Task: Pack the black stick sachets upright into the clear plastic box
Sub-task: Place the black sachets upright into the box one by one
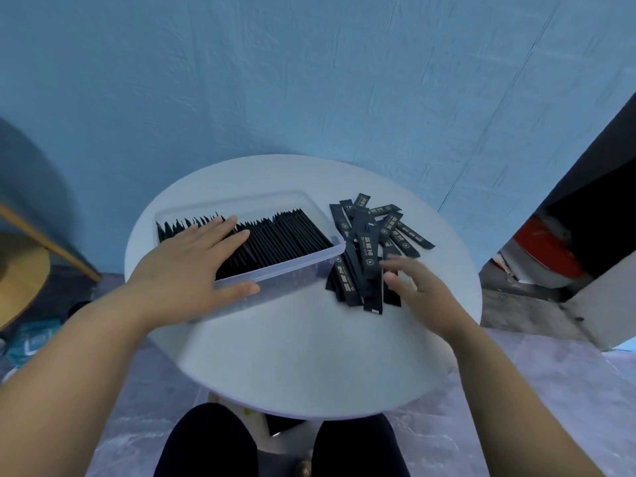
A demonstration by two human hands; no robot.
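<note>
Clear plastic box (pixel 294 278) | left hand (pixel 182 263) flat, fingers straight, hiding some packed sachets (pixel 285 235) | right hand (pixel 420 287) blurred, fingers spread, empty, over loose sachets (pixel 364 249) right of box | white table (pixel 292 356) beneath

box (pixel 292 270) on table (pixel 309 356), loose sachets (pixel 371 249) right of it

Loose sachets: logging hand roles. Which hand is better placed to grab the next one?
Right, probably: the right hand hovers open by the loose sachets; the left hand rests flat on the packed row in the clear box.
</note>
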